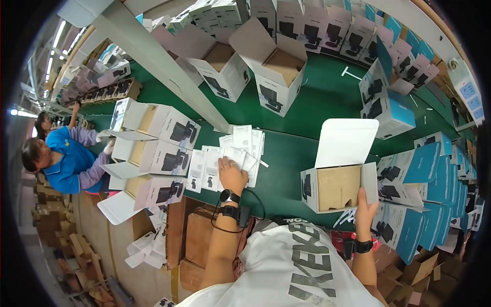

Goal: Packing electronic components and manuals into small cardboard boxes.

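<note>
The hands were held well apart. The left hand (232,175) was laid on the leaflets (210,165), which were spread on the green desk (280,176); whether one was pinched could not be told. To the right, the open white box (308,191), fitted with a brown cardboard insert (338,187), was gripped at its near right corner by the right hand (365,209).
</note>
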